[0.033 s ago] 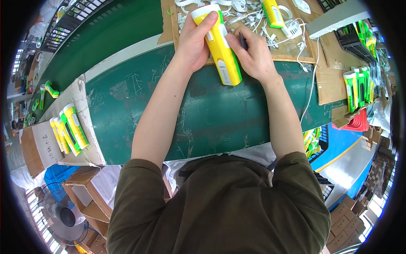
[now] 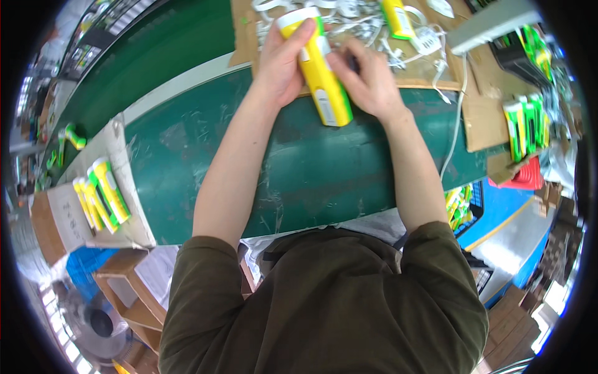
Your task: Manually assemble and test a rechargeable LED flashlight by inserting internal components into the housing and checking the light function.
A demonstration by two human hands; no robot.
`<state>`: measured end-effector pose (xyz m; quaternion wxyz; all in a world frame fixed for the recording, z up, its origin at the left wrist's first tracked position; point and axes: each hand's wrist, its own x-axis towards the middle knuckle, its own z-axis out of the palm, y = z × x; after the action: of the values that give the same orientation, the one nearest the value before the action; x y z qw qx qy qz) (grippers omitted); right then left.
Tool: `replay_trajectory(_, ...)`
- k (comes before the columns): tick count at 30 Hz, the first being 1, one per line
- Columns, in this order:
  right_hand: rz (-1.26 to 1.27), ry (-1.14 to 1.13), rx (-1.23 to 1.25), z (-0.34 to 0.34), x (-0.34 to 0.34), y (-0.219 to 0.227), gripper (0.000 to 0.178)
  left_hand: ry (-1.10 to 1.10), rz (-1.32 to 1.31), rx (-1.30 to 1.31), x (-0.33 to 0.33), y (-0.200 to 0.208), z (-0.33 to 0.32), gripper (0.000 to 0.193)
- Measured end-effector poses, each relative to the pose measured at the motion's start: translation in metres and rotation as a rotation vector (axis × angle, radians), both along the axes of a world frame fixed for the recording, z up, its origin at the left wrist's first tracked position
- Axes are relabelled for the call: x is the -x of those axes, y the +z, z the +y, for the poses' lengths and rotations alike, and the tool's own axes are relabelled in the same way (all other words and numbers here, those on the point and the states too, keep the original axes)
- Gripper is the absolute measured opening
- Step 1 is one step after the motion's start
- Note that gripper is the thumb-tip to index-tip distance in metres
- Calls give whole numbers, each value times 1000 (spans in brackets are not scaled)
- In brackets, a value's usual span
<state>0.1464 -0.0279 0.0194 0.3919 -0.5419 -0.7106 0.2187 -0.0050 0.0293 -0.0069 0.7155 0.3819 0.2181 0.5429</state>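
A yellow flashlight (image 2: pixel 325 84) with a white head and green sides is tilted over the table's far edge. My left hand (image 2: pixel 281 70) wraps round its upper part, thumb across the front. Close against its right side is my right hand (image 2: pixel 370 80), fingers curled round a small dark, pen-like tool (image 2: pixel 354 64). Motion blur hides the tool's tip, so I cannot tell what it touches. Behind the hands a cardboard tray (image 2: pixel 430 81) holds a tangle of white cables and small plugs (image 2: pixel 349 25). Another yellow flashlight (image 2: pixel 397 19) lies in it beside a white adapter (image 2: pixel 427 41).
The green tabletop (image 2: pixel 324 168) spans the front. Several flashlights (image 2: pixel 104 196) lie on cardboard at left; more flashlights (image 2: pixel 526 128) stand at right. A black crate (image 2: pixel 476 206) with yellow-green parts sits below the right edge. A white cable (image 2: pixel 459 124) hangs over the table.
The whole view has shifted slightly. The flashlight stays in my left hand, and my right hand remains beside it, now more blurred around the dark tool.
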Motion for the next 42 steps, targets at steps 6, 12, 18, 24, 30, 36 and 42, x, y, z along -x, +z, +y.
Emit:
replay_trajectory(6, 47, 101, 25, 1, 5, -10, 55, -29, 10, 112, 21, -13, -2, 43)
replay_trajectory(12, 323, -21, -105, -40, -43, 43, 29, -119, -72, 122, 18, -2, -4, 45)
replay_trajectory(18, 104, -530, 56, -112, -191, 37, 33, -176, 76, 18, 14, -5, -2, 35)
replay_trajectory(24, -465, -889, 130, -159, -276, 30, 37, -201, 102, -48, 13, -2, -1, 32)
replay_trajectory(30, -846, -1022, 177, -157, -308, -4, 54, -95, 71, -239, 15, -9, -10, 24)
replay_trajectory(36, -674, -1003, 134, -171, -332, -10, 57, -231, 307, -549, 7, 54, -57, 22)
replay_trajectory(42, -661, -1052, 67, -176, -343, -12, 52, -993, 708, -1190, 2, 132, -198, 25)
